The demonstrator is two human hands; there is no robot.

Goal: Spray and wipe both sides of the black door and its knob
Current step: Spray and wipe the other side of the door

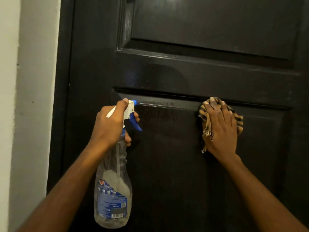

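The black panelled door [184, 72] fills most of the view. My left hand [111, 124] grips the neck of a clear spray bottle [113, 195] with a white head and blue trigger, its nozzle pointing at the top edge of the lower panel. A finger rests by the trigger. My right hand [220, 128] presses a tan and black checked cloth [204, 118] flat against the door at the upper edge of the same lower panel. The bottle is nearly empty and bears a blue label. No knob is in view.
A black door frame [61, 97] runs down the left side of the door. Beyond it stands a pale wall [30, 97] with a vertical corner edge. Faint streaks show on the upper panel moulding.
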